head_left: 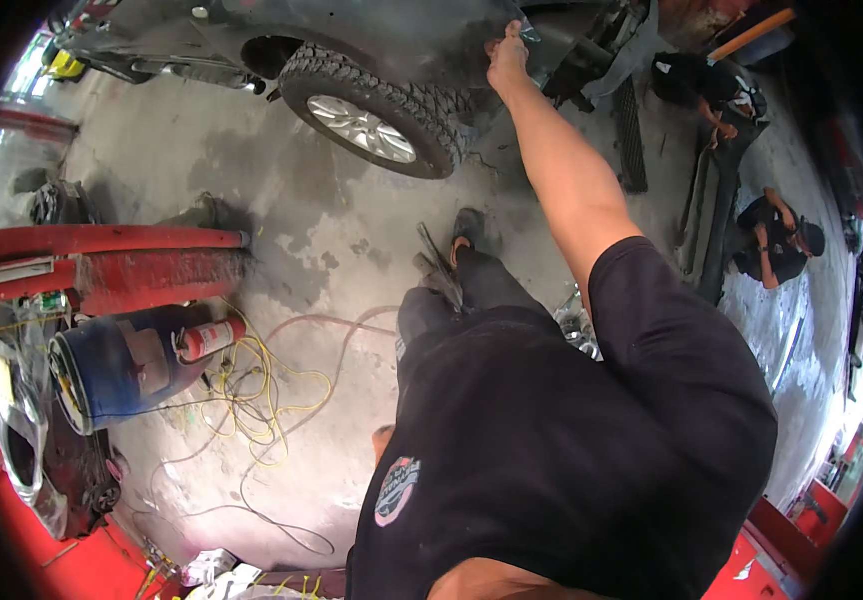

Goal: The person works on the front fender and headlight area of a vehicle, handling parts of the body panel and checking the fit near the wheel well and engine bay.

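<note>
At twelve o'clock is a big dark grey metal car body (402, 45). A round silver wheel with a fat black rubber tyre (364, 128) sits near eleven o'clock. The right hand (508, 62) is up between twelve and one, at the car's front corner. Its fingers look bent, but I can't tell if they pinch anything. The left hand (382, 440), near eight, is mostly hidden, so I can't tell how it is. The step looks like feeling or holding that corner. The next move seems to need a steady, careful touch.
</note>
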Motion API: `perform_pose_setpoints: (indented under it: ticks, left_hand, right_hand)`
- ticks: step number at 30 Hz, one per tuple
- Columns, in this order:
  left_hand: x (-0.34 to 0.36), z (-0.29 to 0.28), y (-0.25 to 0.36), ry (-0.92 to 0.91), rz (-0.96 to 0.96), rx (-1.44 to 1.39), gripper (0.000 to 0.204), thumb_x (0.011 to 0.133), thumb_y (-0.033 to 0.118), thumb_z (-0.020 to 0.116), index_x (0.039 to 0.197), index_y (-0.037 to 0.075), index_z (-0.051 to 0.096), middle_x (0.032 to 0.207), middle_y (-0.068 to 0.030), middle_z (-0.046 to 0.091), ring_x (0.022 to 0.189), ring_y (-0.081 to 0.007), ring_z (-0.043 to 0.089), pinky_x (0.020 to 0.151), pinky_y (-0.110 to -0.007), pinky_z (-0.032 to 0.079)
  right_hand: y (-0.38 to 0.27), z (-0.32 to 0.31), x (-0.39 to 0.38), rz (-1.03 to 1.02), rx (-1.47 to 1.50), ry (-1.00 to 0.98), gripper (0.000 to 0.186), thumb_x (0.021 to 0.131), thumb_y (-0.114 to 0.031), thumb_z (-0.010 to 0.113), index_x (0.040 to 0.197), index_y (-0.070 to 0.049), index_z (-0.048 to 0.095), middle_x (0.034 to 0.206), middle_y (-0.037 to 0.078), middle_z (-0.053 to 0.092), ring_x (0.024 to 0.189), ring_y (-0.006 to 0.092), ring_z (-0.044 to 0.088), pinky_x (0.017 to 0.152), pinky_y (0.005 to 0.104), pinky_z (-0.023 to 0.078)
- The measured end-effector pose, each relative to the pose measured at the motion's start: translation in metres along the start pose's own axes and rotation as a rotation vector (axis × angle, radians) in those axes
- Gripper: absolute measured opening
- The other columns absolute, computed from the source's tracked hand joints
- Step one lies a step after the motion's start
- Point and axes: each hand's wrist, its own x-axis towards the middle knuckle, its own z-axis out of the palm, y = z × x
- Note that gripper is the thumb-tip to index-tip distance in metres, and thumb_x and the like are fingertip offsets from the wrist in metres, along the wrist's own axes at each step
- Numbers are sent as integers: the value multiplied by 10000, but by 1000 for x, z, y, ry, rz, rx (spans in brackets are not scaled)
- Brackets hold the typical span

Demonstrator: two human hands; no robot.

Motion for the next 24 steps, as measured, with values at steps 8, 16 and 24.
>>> perform_pose_setpoints:
  ticks: [8,16,24]
  left_hand:
    - [30,-32,84,-33,40,322,397,917,290,584,1087,-57,674,973,-137,702,824,-200,626,728,-378,484]
    - [69,-32,417,-77,295,-394,351,969,243,583,1193,-24,628,997,-132,697,848,-175,665,685,-289,527]
    - [46,-43,521,-80,502,99,295,959,156,570,1166,-42,641,971,-137,713,821,-190,683,727,-314,540]
  right_hand:
    - [4,-3,28,282,-121,291,452,984,-486,541,1090,-52,610,930,117,550,878,176,517,789,305,420]
    - [-33,-82,11,37,-338,-241,492,968,-419,605,1109,53,620,1015,152,684,980,246,656,911,344,507]
    - [-47,-139,-28,-144,-818,-171,341,905,-142,597,1153,88,640,1031,170,718,968,305,692,877,392,535]
